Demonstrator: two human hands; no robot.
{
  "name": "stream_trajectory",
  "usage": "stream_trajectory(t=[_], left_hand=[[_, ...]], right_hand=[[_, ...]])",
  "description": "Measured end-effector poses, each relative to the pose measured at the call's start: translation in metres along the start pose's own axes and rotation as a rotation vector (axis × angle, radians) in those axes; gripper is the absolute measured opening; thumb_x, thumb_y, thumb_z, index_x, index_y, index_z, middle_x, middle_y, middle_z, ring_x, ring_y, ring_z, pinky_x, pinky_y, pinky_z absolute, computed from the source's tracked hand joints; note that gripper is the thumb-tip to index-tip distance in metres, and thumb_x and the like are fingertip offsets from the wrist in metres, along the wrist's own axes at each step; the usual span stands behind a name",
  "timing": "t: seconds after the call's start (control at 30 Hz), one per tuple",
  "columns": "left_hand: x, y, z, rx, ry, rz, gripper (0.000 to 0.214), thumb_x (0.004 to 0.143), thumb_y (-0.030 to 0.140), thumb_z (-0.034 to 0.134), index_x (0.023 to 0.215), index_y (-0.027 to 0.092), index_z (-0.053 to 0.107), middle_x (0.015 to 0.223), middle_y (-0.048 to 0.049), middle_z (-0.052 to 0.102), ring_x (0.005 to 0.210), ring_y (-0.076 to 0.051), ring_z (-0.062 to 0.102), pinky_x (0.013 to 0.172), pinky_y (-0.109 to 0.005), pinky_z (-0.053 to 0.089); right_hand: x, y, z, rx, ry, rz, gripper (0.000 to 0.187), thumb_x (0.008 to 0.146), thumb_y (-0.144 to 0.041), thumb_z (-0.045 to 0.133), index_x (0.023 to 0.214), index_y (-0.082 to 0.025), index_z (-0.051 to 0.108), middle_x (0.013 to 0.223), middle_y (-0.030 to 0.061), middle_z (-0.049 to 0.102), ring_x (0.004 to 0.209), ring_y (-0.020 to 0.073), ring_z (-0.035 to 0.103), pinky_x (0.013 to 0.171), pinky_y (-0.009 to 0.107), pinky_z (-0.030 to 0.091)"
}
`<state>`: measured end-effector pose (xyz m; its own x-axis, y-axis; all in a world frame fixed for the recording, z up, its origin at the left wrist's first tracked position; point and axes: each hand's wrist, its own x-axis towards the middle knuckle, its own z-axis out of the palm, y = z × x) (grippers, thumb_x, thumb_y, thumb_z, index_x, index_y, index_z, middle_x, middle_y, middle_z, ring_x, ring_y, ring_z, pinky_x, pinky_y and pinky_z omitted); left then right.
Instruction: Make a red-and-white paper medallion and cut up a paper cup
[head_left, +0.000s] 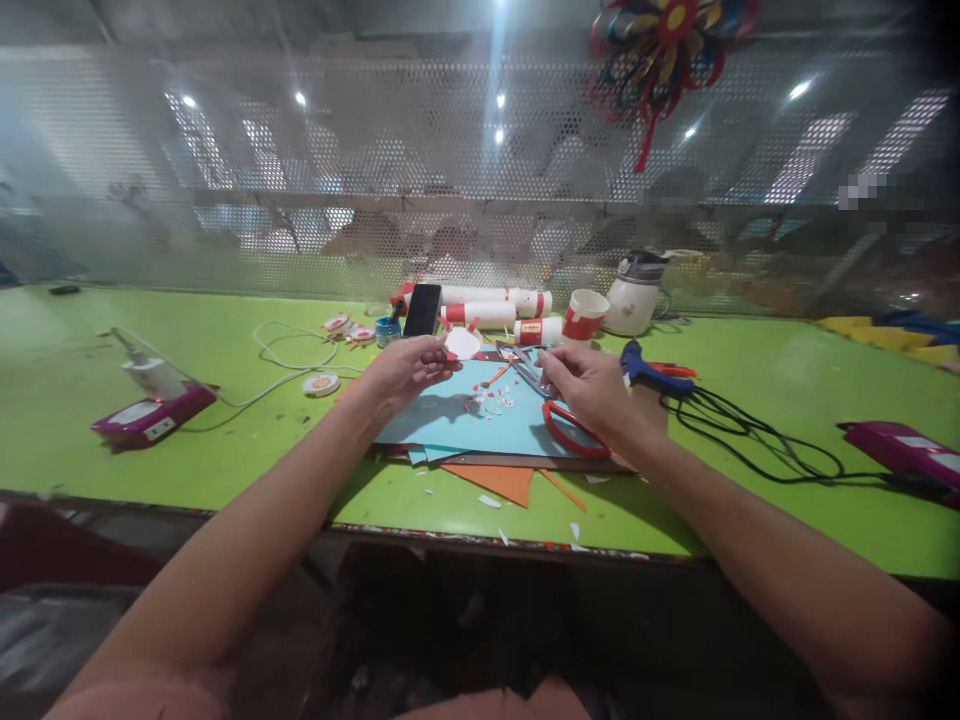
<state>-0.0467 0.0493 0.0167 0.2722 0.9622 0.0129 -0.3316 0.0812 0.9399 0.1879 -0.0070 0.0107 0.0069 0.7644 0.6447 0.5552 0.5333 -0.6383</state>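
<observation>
My left hand (411, 372) pinches a small round white paper piece (463, 344) with red tabs at its edge, above a light blue sheet (442, 415). Thumb and forefinger of my right hand (589, 388) are pressed together; what is between them is too small to make out. Red-handled scissors (574, 432) are just below and beside that hand, blades pointing away to the left. Whether its lower fingers touch them is hidden. Red and white paper scraps (491, 400) lie on the blue sheet between my hands. An orange sheet (499, 484) sticks out below it.
Behind are a phone (423, 310), white-and-red paper rolls (480, 315), a paper cup (586, 314) and a kettle (634, 295). A blue glue gun (646, 368) with a black cord is at right. Purple power strips (154, 415) and a white cable (289, 375) lie on the green table (247, 465).
</observation>
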Motion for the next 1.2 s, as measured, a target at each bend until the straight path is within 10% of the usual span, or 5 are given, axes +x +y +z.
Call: stream_trajectory(t=[0.6, 1.2], left_hand=[[0.006, 0.008, -0.011, -0.024, 0.107, 0.018, 0.009, 0.080, 0.014, 0.060, 0.087, 0.009, 0.064, 0.068, -0.0061, 0.066, 0.063, -0.013, 0.066, 0.055, -0.020, 0.055], [0.003, 0.008, -0.003, 0.016, 0.126, 0.000, 0.008, 0.082, 0.014, 0.058, 0.085, 0.009, 0.063, 0.067, -0.0061, 0.066, 0.062, -0.013, 0.066, 0.055, -0.019, 0.055]], right_hand=[[0.058, 0.057, -0.060, 0.244, 0.517, 0.190, 0.013, 0.075, -0.029, 0.054, 0.073, -0.017, 0.057, 0.058, -0.0027, 0.054, 0.048, 0.0082, 0.050, 0.046, 0.020, 0.042], [0.050, 0.055, -0.043, 0.347, 0.326, 0.300, 0.014, 0.072, -0.024, 0.063, 0.062, -0.015, 0.059, 0.049, -0.0043, 0.053, 0.043, 0.0071, 0.046, 0.040, 0.019, 0.037]])
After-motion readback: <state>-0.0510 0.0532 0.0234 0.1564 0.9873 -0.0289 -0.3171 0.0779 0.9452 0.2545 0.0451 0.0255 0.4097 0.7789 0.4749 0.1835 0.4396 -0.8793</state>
